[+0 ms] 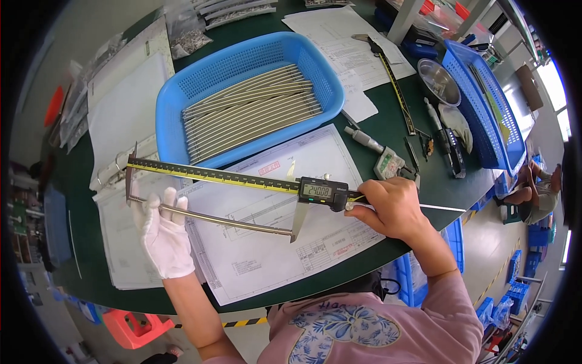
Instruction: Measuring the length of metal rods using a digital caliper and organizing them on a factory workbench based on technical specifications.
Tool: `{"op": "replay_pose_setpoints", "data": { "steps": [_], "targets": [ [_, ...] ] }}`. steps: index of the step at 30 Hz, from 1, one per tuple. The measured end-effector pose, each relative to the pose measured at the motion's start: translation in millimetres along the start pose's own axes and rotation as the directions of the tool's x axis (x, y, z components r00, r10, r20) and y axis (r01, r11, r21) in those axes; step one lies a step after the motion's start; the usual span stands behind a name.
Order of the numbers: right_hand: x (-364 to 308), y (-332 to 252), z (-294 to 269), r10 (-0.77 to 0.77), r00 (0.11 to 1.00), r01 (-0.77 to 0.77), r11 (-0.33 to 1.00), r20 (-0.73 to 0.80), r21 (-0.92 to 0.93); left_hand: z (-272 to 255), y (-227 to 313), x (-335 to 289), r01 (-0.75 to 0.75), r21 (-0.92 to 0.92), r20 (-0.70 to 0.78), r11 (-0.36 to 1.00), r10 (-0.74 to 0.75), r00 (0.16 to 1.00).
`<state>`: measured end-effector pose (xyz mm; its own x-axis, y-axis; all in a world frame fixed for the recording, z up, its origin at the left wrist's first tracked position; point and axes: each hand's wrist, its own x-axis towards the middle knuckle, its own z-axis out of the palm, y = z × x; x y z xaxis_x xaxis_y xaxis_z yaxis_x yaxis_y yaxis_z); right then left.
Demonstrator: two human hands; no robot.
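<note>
My left hand (167, 239), in a white glove, grips one end of a slim metal rod (236, 224). My bare right hand (393, 209) is closed on the slider end of a long digital caliper (242, 178), its thumb under the small wheel beside the display. The caliper lies level above the rod, with the rod spanning its two jaws. One jaw stands by the gloved fingers, the other at the rod's right end. Under both lies a printed technical drawing (260, 276). Beyond it, a blue plastic basket (330, 82) holds many similar rods (248, 112) in rows.
On the right of the green table (388, 115) lie another caliper (394, 82), a micrometer (379, 151), a black-handled tool (448, 142) and a metal bowl (438, 84). A tall blue basket (485, 109) stands at the right edge. Papers and a binder (115, 170) are at left.
</note>
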<state>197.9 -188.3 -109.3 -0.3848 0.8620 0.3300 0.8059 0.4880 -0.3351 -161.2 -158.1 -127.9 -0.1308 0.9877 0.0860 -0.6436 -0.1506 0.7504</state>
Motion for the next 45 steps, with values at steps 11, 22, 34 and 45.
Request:
{"op": "replay_pose_setpoints", "data": {
  "steps": [11, 22, 34, 45],
  "targets": [
    [4.8, 11.7, -8.0, 0.013, 0.998, -0.011, 0.999, -0.062, 0.038, 14.2, -12.3, 12.5, 0.015, 0.048, -0.198, 0.999, -0.005, 0.980],
    [-19.8, 32.0, 2.0, 0.244, 0.969, -0.244, 0.970, -0.037, -0.009, 48.8, -31.8, 24.8, 0.070, -0.110, -0.232, 0.991, -0.095, 0.968],
    [-4.3, 14.4, -40.9, 0.095, 0.982, -0.138, 0.950, -0.161, -0.281, 34.1, -34.0, 21.0, 0.148, -0.104, -0.395, 0.984, -0.177, 0.901],
    [-46.7, 61.5, -57.4, -0.022, 0.972, -0.102, 0.856, -0.234, -0.506, 35.2, -35.3, 19.4, 0.162, -0.102, -0.417, 0.982, -0.190, 0.889]
  ]
}}
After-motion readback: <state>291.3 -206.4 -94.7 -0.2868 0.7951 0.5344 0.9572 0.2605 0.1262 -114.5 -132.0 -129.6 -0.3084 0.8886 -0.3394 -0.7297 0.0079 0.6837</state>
